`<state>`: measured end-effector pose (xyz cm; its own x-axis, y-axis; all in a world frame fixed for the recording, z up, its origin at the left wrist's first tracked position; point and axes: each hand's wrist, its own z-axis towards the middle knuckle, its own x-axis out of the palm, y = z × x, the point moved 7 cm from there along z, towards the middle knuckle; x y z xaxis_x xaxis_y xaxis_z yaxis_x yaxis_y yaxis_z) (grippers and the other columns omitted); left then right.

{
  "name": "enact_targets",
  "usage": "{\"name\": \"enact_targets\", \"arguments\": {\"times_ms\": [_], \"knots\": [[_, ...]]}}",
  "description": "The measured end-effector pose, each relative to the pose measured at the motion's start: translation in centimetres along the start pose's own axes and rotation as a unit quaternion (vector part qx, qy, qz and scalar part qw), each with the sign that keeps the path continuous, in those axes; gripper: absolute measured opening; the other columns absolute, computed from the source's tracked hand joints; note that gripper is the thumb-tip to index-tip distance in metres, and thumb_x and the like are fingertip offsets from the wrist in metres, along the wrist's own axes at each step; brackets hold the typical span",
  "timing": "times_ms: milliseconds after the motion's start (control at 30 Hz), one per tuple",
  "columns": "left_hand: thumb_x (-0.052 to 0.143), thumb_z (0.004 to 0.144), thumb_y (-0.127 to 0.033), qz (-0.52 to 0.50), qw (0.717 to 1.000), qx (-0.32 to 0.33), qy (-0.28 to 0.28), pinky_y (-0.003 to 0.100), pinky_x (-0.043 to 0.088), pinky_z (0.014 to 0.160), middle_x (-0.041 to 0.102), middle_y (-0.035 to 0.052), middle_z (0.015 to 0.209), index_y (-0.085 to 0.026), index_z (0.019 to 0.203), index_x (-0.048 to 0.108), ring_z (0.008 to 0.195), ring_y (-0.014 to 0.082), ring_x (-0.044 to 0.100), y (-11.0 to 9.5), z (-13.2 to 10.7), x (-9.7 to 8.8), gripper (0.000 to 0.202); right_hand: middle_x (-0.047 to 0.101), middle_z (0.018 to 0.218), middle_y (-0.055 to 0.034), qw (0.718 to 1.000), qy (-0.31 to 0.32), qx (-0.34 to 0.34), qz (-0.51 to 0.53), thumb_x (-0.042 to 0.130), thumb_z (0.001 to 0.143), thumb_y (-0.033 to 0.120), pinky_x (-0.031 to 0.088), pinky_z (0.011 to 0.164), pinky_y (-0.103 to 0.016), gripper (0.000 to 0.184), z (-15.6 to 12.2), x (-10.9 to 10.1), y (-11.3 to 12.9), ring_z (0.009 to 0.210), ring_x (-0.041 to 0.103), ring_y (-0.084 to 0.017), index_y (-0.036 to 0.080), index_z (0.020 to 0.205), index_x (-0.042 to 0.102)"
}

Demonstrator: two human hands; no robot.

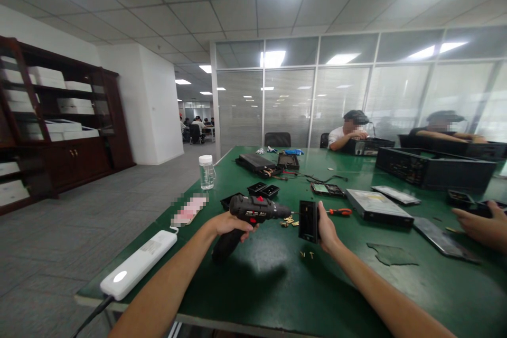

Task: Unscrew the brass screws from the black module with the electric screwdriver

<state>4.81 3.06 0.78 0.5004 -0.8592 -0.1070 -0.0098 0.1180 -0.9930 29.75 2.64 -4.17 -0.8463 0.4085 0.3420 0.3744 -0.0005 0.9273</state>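
My left hand (232, 223) is closed around the grip of a black cordless drill (259, 209) with red details. The drill points right, its bit close to a small black plastic housing (308, 222); whether the bit touches it I cannot tell. My right hand (328, 229) grips that housing upright by its right side, above the table. Small brass-coloured metal pieces (292, 221) lie just behind, between drill and housing. A few tiny brass-coloured bits (307, 255) are on the green table (253, 296) below. Similar black housings (263, 190) rest behind the drill.
A white power strip (140, 264) and a clear bottle (206, 173) stand along the left edge. An orange-handled screwdriver (340, 212), a disc drive (378, 207) and a black computer case (431, 169) lie to the right. A co-worker's hand (481, 226) reaches in at far right.
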Motion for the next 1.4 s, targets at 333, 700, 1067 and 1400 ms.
{"name": "enact_targets", "arguments": {"times_ms": [333, 700, 1067, 1400], "knots": [[0.062, 0.063, -0.028, -0.001, 1.000, -0.012, -0.011, 0.024, 0.042, 0.051, 0.052, 0.0065, 0.079, -0.008, 0.090, 0.054, 0.053, 0.0088, 0.049, -0.05, -0.06, -0.02, 0.034, 0.061, 0.058, -0.0029, 1.000, 0.009, -0.007, 0.005, 0.047, 0.063, 0.061, 0.047, 0.052, -0.031, 0.049, 0.14, -0.02, -0.04, 0.053, 0.058, -0.018, 0.015, 0.075, 0.060], [0.061, 0.065, -0.026, -0.002, 1.000, -0.001, -0.001, 0.024, 0.041, 0.052, 0.051, 0.0069, 0.081, -0.008, 0.091, 0.053, 0.054, 0.0089, 0.048, -0.02, -0.01, -0.02, 0.033, 0.062, 0.062, -0.0041, 1.000, 0.022, -0.005, 0.016, 0.048, 0.062, 0.062, 0.047, 0.054, -0.031, 0.051, 0.41, 0.01, -0.25, 0.055, 0.058, -0.019, 0.015, 0.077, 0.060], [0.060, 0.065, -0.027, -0.007, 1.000, 0.002, 0.012, 0.024, 0.042, 0.052, 0.051, 0.0070, 0.081, -0.008, 0.089, 0.054, 0.054, 0.0087, 0.048, -0.35, -0.01, 0.33, 0.032, 0.060, 0.058, -0.0028, 1.000, 0.010, -0.004, 0.010, 0.046, 0.064, 0.060, 0.047, 0.052, -0.030, 0.049, 0.40, -0.08, -0.26, 0.052, 0.058, -0.017, 0.015, 0.077, 0.059], [0.061, 0.065, -0.026, -0.005, 1.000, -0.005, 0.001, 0.024, 0.042, 0.053, 0.051, 0.0071, 0.082, -0.008, 0.091, 0.053, 0.055, 0.0092, 0.049, 0.09, -0.04, -0.04, 0.032, 0.059, 0.057, -0.0022, 1.000, 0.001, -0.001, 0.005, 0.048, 0.061, 0.062, 0.047, 0.051, -0.030, 0.051, 0.41, -0.23, -0.27, 0.051, 0.056, -0.017, 0.015, 0.076, 0.060]]}}
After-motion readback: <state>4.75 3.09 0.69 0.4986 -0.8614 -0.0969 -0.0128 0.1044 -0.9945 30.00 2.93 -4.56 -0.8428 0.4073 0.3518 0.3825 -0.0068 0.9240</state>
